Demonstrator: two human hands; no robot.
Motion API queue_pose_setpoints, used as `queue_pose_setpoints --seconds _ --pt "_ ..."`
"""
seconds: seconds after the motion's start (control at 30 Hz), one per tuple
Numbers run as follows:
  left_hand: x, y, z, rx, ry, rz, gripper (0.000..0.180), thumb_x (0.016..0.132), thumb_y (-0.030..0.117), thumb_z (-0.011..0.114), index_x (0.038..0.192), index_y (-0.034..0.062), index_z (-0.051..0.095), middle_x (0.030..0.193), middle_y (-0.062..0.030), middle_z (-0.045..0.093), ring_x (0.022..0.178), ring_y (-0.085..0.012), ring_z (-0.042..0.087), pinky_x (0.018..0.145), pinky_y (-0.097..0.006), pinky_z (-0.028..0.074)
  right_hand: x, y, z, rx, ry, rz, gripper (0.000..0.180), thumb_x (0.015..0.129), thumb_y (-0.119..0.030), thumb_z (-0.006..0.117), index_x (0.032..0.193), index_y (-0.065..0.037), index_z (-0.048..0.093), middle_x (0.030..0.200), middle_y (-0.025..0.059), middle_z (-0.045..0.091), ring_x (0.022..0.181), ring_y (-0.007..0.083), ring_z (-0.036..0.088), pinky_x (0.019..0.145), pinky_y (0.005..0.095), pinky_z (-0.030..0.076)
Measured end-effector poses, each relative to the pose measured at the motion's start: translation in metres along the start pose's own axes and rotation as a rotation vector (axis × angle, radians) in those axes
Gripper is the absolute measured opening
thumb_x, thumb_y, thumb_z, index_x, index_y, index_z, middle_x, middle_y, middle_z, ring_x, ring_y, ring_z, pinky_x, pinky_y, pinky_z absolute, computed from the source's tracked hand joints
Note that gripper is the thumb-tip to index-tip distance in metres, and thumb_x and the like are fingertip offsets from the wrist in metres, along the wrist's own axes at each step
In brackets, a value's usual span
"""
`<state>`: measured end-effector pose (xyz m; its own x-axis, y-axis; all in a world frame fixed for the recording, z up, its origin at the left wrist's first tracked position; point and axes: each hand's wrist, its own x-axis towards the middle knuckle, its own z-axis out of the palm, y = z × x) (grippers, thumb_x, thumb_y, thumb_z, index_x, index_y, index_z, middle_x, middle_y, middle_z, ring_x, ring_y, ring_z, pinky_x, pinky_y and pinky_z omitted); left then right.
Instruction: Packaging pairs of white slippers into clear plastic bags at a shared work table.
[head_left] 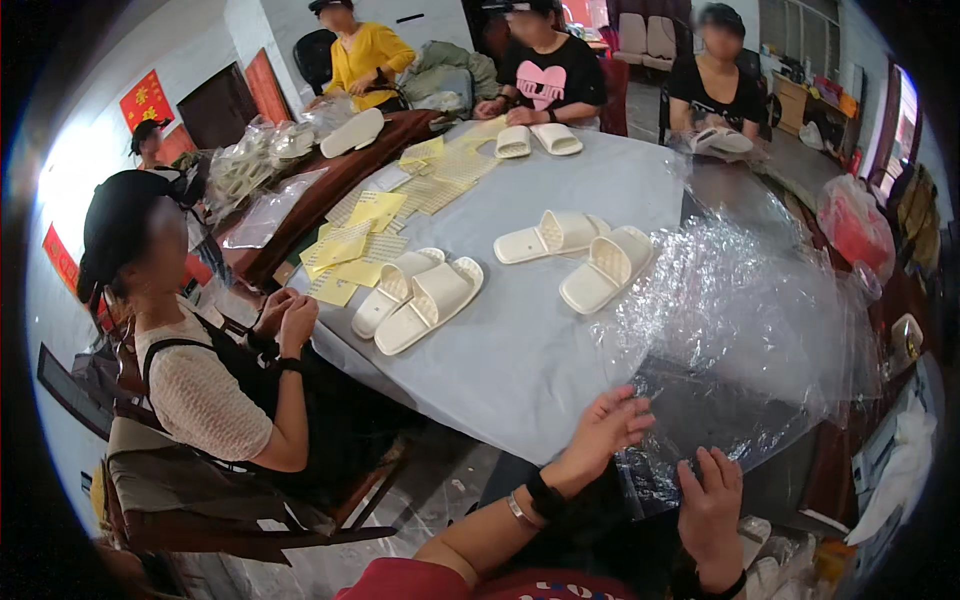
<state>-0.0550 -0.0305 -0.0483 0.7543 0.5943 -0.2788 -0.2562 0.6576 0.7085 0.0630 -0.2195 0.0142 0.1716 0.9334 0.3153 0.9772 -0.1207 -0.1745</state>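
My left hand [607, 428] is over the near table edge, fingers apart and slightly bent, beside a clear plastic bag [705, 400]. To its right my right hand [712, 510] touches the bag's near end with its fingers spread; no firm grip shows. More clear bags [760, 300] lie spread and overlapping beyond it. Ahead of my hands is a pair of cream slippers, one slipper [608, 270] nearer and the other slipper [550, 236] to its left. Further left lies a second pair, with a front slipper [432, 305] and a slipper [395, 290] behind it.
Yellow printed sheets [350, 245] lie along the left side of the grey-covered table [480, 385]. A third pair of slippers [540, 141] is at the far end. Co-workers sit around, one person [215, 370] close on my left. A red bag [857, 225] stands at the right.
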Motion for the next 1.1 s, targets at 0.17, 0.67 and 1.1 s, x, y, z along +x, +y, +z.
queue_pose_setpoints --seconds 0.17,0.67,1.1 --pt "-0.008 0.028 0.009 -0.002 0.116 0.108 0.022 0.102 0.027 0.051 0.095 0.008 0.06 0.086 -0.0038 0.065 0.077 -0.0109 0.061 0.068 -0.024 0.052 0.002 -0.006 -0.006 0.048 -0.063 -0.022 0.035 0.079 -0.015 0.067 0.114 -0.008 0.064 0.126 0.0195 0.055 0.119 0.0398 0.049 0.1 0.0577 0.037" --pt "-0.02 0.016 0.017 0.012 -0.108 0.087 0.011 0.1 0.016 0.054 0.097 0.0067 0.059 0.107 -0.0107 0.068 0.089 -0.0154 0.064 0.087 -0.033 0.053 0.019 -0.012 -0.002 0.165 0.069 -0.04 0.068 0.077 -0.049 0.072 0.124 -0.003 0.057 0.128 0.0217 0.052 0.122 0.0414 0.048 0.098 0.0585 0.039" --pt "-0.033 0.015 0.027 0.309 -0.424 0.082 0.01 0.1 0.013 0.051 0.093 0.0056 0.053 0.148 -0.0177 0.038 0.125 -0.0244 0.052 0.104 -0.041 0.043 0.029 -0.021 0.008 0.201 0.167 0.02 0.063 0.075 -0.036 0.074 0.122 0.001 0.056 0.131 0.0226 0.052 0.122 0.0402 0.049 0.097 0.057 0.041"
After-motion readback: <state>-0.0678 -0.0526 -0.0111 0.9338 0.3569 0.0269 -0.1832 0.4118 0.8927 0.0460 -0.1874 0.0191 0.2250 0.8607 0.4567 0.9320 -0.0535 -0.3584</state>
